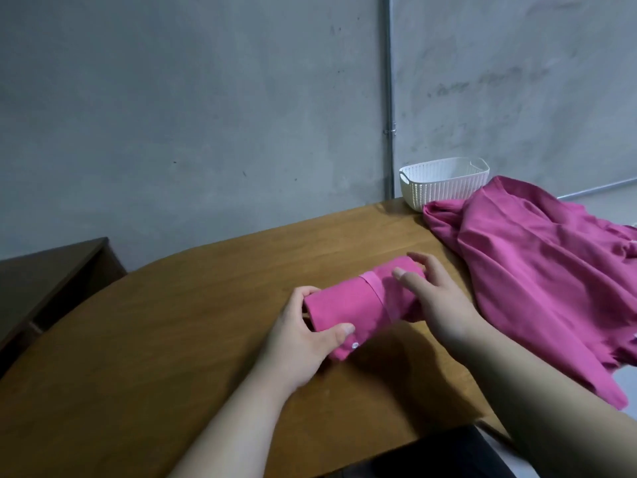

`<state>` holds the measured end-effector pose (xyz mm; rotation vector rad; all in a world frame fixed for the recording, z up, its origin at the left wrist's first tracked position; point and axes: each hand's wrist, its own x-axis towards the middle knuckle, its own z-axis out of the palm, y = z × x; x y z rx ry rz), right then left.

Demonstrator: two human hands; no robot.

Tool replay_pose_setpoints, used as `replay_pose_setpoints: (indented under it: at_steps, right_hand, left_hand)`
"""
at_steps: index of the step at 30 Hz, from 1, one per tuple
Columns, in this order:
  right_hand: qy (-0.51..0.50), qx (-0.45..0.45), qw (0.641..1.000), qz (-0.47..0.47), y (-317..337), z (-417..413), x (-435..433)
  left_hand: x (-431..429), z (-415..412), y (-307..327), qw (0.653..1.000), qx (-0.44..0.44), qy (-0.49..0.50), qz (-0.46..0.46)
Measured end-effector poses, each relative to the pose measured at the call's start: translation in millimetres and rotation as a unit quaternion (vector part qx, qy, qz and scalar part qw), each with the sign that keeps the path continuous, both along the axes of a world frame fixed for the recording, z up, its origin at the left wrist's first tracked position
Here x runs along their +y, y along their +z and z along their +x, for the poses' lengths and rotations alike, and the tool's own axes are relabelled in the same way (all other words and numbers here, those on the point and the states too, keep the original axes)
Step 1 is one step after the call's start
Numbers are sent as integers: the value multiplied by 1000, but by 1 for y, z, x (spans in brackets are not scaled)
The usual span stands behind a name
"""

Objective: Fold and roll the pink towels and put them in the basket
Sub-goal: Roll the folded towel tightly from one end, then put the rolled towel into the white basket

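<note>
A rolled pink towel lies on the wooden table near its middle. My left hand grips the roll's near left end, thumb on top and fingers curled round the end. My right hand holds the far right end, with its fingers curved over the roll. A white woven basket stands at the back of the table by the wall, and nothing shows inside it. Loose, unfolded pink towels lie in a heap at the right, reaching the basket's front.
A dark wooden cabinet stands to the left, lower than the table. A grey concrete wall with a vertical pipe rises right behind the table. The table's near edge curves just in front of my body.
</note>
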<state>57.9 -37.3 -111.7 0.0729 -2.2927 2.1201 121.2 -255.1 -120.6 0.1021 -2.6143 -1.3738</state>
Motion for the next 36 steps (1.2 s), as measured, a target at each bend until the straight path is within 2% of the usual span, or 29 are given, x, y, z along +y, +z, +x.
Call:
replay_pose_setpoints:
  at_steps: [3,6,8,10,12,14,17,21,25,29,34,36]
  right_hand:
    - [-6,46,999,-14,11,-13,8]
    - [-37,54,998,-19,19,-37,20]
    - [-35,78,995,48,21,-56,29]
    - [-18,126,978,165,27,-72,38]
    - [-4,212,921,327,36,-89,45]
    - [13,289,835,467,47,-109,49]
    - [72,317,748,579,60,-150,52]
    - [65,339,703,622,78,-214,68]
    - [-12,398,660,637,85,-293,93]
    - [-61,360,646,670,83,-374,111]
    - [-53,229,673,702,65,-434,108]
    - [-40,149,697,700,59,-437,109]
  left_hand:
    - [11,-30,13,998,45,4,43]
    - [24,-56,25,995,63,4,73]
    - [34,-76,28,995,66,1,78]
    - [42,-98,29,995,69,2,68]
    - [50,-121,30,996,68,-3,56]
    - [59,-146,33,996,69,-18,44]
    - [72,-187,33,995,83,-27,48]
    - [90,-245,37,991,102,-41,82]
    - [107,-293,41,986,111,-57,106]
    - [108,-326,31,986,118,-65,95]
    - [104,-351,20,990,112,-55,66]
    - [105,-353,19,992,103,-55,53]
